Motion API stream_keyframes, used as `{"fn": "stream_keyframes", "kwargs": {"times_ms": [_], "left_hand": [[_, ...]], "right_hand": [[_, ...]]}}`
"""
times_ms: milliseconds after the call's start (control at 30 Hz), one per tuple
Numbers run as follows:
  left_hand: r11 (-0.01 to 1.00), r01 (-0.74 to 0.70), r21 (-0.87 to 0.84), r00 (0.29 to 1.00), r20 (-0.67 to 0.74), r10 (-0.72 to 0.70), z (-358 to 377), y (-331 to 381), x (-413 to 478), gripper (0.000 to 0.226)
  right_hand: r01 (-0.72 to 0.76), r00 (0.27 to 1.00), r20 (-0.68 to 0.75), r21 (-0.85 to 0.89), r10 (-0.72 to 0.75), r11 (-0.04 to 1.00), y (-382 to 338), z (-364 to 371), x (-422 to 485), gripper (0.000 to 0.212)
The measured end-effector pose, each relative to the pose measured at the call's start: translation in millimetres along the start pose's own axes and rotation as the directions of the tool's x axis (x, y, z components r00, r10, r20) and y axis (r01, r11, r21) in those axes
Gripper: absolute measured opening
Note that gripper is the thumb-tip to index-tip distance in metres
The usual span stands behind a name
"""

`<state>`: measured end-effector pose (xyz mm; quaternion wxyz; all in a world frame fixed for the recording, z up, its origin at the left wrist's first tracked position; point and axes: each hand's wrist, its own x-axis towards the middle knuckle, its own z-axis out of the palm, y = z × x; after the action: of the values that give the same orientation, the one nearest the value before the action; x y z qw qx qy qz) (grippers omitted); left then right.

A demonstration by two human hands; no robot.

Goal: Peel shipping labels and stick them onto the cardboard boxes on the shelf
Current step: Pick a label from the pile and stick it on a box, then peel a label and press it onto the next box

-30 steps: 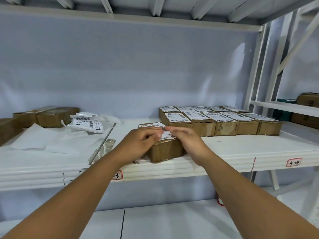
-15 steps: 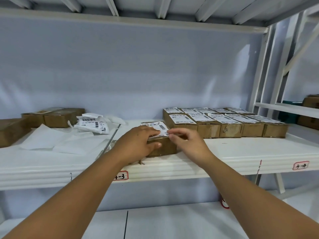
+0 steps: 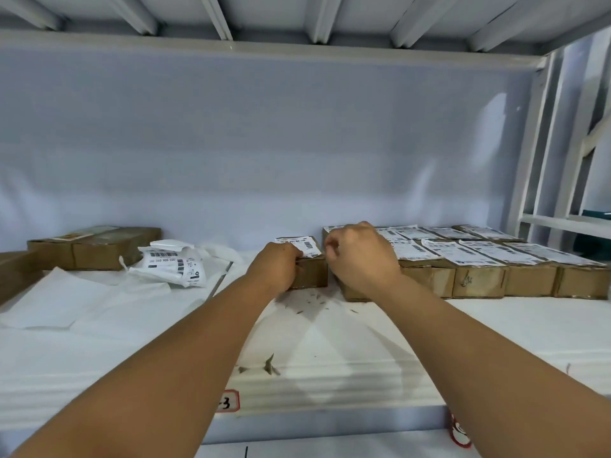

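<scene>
While the label (image 3: 299,246) sits atop the box (image 3: 312,276) on the shelf (image 3: 330,342), the left hand (image 3: 276,271) curls round the box, likely steadying it; the right hand (image 3: 362,259) (fingers curled at the label's edge) may be pinching it, I cannot tell.

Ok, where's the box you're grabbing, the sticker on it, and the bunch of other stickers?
box (image 3: 314,275): head view, brown front side.
label (image 3: 301,246): head view, printed middle of the sticker.
label bundle (image 3: 173,264): head view, top sheet near the barcode.
</scene>
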<state>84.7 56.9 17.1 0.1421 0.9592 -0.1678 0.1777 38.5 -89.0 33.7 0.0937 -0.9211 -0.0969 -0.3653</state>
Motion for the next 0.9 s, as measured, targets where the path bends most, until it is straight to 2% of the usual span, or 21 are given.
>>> {"fn": "stream_keyframes", "kwargs": {"times_ms": [67,133,200,367,467,533,600,700,800,900], "left_hand": [[0.999,0.000,0.053,1.000,0.020,-0.001,7.1,3.6,18.1,0.030],[0.995,0.000,0.095,0.997,0.075,-0.007,10.1,10.7,32.8,0.029],[0.987,-0.001,0.159,0.993,0.119,-0.018,14.3,15.1,45.1,0.032],[0.975,-0.062,0.213,0.994,0.096,0.042,32.4,5.1,61.4,0.051],[0.986,-0.102,0.132,0.995,0.007,0.102,44.2,-0.1,61.5,0.046],[0.988,-0.107,0.113,0.992,-0.055,0.114,49.2,-3.2,61.7,0.040],[0.998,-0.045,0.051,0.989,-0.138,0.051,52.8,-3.0,61.3,0.042],[0.994,0.062,0.086,0.976,-0.215,-0.042,56.6,-3.7,61.5,0.056],[0.991,0.133,-0.024,0.962,-0.237,-0.135,55.9,-7.0,64.3,0.058],[0.964,0.137,-0.226,0.958,-0.219,-0.187,55.4,-9.6,65.4,0.055]], "right_hand": [[0.039,0.997,0.070,-0.164,-0.028,0.986,-2.9,7.8,2.7,0.025],[0.060,0.995,0.094,-0.243,-0.038,0.968,-5.1,17.1,3.1,0.025],[0.066,0.995,0.095,-0.268,-0.042,0.961,-4.5,24.3,3.8,0.025],[0.077,0.994,0.091,-0.246,-0.057,0.966,3.8,31.1,4.0,0.027],[0.105,0.994,0.020,-0.163,-0.103,0.981,4.4,36.2,2.5,0.022],[0.102,0.995,0.024,-0.139,-0.099,0.985,5.6,37.1,2.2,0.021],[0.094,0.994,0.060,-0.126,-0.087,0.988,8.2,36.0,1.0,0.022],[0.082,0.996,0.029,-0.116,-0.079,0.990,9.7,34.8,-0.8,0.021],[0.081,0.997,0.007,-0.123,-0.081,0.989,10.3,38.2,-3.1,0.020],[0.080,0.997,-0.007,-0.124,-0.082,0.989,12.2,39.3,-3.6,0.020]]}}
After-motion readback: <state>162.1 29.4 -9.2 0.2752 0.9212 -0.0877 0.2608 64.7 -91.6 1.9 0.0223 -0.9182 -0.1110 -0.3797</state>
